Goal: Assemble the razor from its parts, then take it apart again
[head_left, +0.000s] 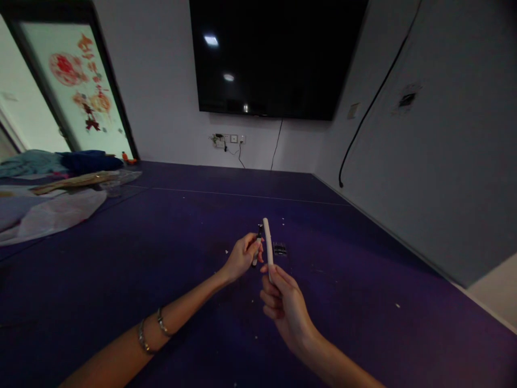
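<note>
My left hand (241, 257) is closed around a small tool with a black-and-white handle (258, 245) and a narrow T-shaped head, much like a razor or peeler. Close beside it, my right hand (285, 302) grips the lower end of a pale, slightly curved stick (267, 237) that stands nearly upright. The tool's head is next to the stick's upper part; whether they touch I cannot tell. Just behind the stick, a small dark packet (280, 249) lies on the purple surface (181, 302).
Small white bits are scattered over the surface. At the left lie plastic sheeting (64, 213), a long tan piece (75, 182) and blue cloth (91, 160). A television (278, 59) hangs on the wall ahead, above sockets (233, 139). A black cable (374, 105) runs down the right wall.
</note>
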Tool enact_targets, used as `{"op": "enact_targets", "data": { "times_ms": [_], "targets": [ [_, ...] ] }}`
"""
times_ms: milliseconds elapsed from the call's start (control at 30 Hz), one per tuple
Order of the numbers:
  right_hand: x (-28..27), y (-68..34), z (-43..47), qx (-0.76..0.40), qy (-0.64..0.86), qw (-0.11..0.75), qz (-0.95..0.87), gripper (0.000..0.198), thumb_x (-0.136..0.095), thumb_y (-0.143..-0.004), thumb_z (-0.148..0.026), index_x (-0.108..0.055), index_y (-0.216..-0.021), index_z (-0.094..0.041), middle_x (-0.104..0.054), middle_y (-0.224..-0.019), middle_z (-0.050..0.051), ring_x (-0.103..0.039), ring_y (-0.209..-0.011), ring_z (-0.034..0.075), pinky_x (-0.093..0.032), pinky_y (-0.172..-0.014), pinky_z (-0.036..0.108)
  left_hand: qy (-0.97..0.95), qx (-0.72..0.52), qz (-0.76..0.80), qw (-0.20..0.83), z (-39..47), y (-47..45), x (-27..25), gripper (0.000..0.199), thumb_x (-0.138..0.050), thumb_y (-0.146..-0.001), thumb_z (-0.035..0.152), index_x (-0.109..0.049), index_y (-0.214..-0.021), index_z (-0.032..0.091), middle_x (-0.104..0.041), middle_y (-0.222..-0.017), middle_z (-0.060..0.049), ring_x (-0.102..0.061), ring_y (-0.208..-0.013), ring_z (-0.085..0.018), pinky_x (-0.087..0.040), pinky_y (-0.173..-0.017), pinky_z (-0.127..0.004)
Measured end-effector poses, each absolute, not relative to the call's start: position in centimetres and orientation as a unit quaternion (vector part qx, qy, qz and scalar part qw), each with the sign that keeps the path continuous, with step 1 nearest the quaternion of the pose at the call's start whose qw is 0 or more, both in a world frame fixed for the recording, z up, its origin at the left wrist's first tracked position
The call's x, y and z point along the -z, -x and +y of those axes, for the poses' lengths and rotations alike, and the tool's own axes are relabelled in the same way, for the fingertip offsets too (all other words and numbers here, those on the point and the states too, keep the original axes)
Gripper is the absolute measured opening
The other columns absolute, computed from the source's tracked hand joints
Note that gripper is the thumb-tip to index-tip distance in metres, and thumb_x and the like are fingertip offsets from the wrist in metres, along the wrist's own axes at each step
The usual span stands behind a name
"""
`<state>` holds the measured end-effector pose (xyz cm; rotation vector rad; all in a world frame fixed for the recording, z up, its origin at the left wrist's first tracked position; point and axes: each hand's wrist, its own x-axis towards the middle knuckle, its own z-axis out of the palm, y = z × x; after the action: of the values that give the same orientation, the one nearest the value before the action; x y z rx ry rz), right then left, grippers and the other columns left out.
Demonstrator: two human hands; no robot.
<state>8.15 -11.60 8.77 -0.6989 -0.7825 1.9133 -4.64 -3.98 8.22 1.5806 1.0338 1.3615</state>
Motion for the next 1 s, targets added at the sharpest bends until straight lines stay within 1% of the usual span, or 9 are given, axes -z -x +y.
{"op": "enact_targets", "data": {
  "times_ms": [100, 233, 367, 567, 767, 1000],
  "targets": [
    [-8.72, -8.17, -11.49, -0.779, 0.289, 0.460, -0.314, 0.029, -0.065, -0.069, -0.040, -0.052, -0.081, -0.018, -0.025, -0.049, -0.011, -0.011, -0.039, 0.002, -0.003, -0.036, 0.017, -0.630, -0.532, 0.405, 0.395, -4.04, 4.55, -8.23, 0.018, -0.045, -0.082, 0.030, -0.047, -0.072, 0.016, -0.049, -0.057, 0.003, -0.049, -0.048, -0.008, -0.037, -0.046, -0.019],
    [-8.59, -7.99, -11.63, -0.790, 0.293, 0.447, -0.299, 0.028, -0.065, -0.069, -0.039, -0.052, -0.082, -0.018, -0.025, -0.049, -0.011, -0.011, -0.039, 0.002, -0.004, -0.036, 0.017, -0.626, -0.533, 0.412, 0.393, -3.95, 4.66, -8.29, 0.017, -0.045, -0.082, 0.030, -0.048, -0.074, 0.016, -0.048, -0.057, 0.004, -0.048, -0.046, -0.007, -0.036, -0.045, -0.019],
    [-8.90, -7.84, -11.50, -0.792, 0.277, 0.452, -0.303, 0.027, -0.065, -0.069, -0.038, -0.051, -0.080, -0.018, -0.025, -0.049, -0.011, -0.011, -0.039, 0.002, -0.003, -0.036, 0.017, -0.622, -0.539, 0.412, 0.390, -3.87, 4.69, -8.29, 0.018, -0.046, -0.081, 0.030, -0.049, -0.072, 0.015, -0.050, -0.059, 0.003, -0.049, -0.049, -0.008, -0.037, -0.047, -0.019],
    [-8.44, -7.95, -11.81, -0.791, 0.296, 0.443, -0.301, 0.029, -0.065, -0.069, -0.040, -0.051, -0.081, -0.018, -0.025, -0.049, -0.011, -0.011, -0.039, 0.002, -0.004, -0.036, 0.017, -0.614, -0.540, 0.406, 0.407, -3.74, 4.81, -8.46, 0.017, -0.046, -0.082, 0.032, -0.050, -0.077, 0.015, -0.050, -0.056, 0.003, -0.050, -0.048, -0.008, -0.038, -0.046, -0.019],
    [-8.65, -8.30, -11.06, -0.770, 0.288, 0.474, -0.317, 0.028, -0.066, -0.069, -0.040, -0.050, -0.079, -0.019, -0.025, -0.049, -0.011, -0.010, -0.040, 0.002, -0.003, -0.036, 0.017, -0.610, -0.538, 0.389, 0.434, -3.46, 4.75, -7.83, 0.020, -0.047, -0.082, 0.035, -0.049, -0.080, 0.015, -0.051, -0.064, 0.003, -0.051, -0.047, -0.008, -0.040, -0.046, -0.020],
    [-8.13, -8.24, -11.27, -0.772, 0.294, 0.469, -0.313, 0.029, -0.065, -0.069, -0.041, -0.050, -0.081, -0.019, -0.024, -0.049, -0.012, -0.010, -0.039, 0.002, -0.003, -0.036, 0.017, -0.607, -0.540, 0.388, 0.436, -3.46, 4.56, -7.66, 0.021, -0.048, -0.081, 0.036, -0.047, -0.078, 0.016, -0.050, -0.062, 0.003, -0.052, -0.045, -0.008, -0.039, -0.043, -0.020]
  ]
}}
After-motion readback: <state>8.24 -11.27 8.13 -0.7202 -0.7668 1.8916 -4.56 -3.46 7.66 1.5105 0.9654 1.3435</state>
